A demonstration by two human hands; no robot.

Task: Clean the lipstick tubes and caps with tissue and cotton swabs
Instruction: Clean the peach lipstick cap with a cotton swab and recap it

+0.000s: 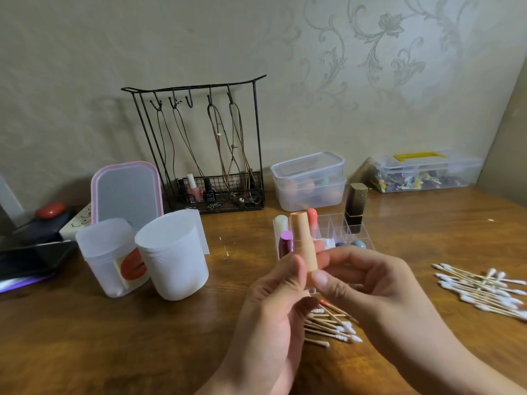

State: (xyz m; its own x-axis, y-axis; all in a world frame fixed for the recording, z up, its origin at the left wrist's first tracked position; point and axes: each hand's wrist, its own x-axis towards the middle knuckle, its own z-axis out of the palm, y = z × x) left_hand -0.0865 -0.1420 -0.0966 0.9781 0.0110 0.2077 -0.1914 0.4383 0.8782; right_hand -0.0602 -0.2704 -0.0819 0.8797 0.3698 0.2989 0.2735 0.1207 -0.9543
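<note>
1. Grip first: both hands hold the peach lipstick tube point(304, 242) upright above the surface point(114, 337), just in front of the clear organizer point(339, 223). The left hand point(273, 303) has its thumb pressed to the tube's lower left side, and the right hand point(362, 277) pinches its base between thumb and forefinger. With so few fingertips on a smooth cylinder, the tube could slip and drop onto the used cotton swabs point(330, 326) lying right beneath.

2. Neither hand visibly holds tissue or a swab. Any wiping calls for one hand to let go, and in that change-over the tube would rest in a single pinch, where I judge it most likely to tip.

3. If the cap is pulled while the base is held this lightly, it could come off with a jerk, and the tube could knock the purple tube point(286, 242) or the pale tubes standing in the organizer just behind.

4. The black and gold lipstick point(354, 208) stands tall at the organizer's far corner; a reach across it could topple it.

5. One swab in the near pile shows a reddish tip. Picking that one up again would probably smear colour back onto the casing, so the fresh cotton swabs point(482, 289) well off to the right are the safer supply.

6. Two white cups point(174, 255) stand to the left, near a sweeping forearm.
</note>
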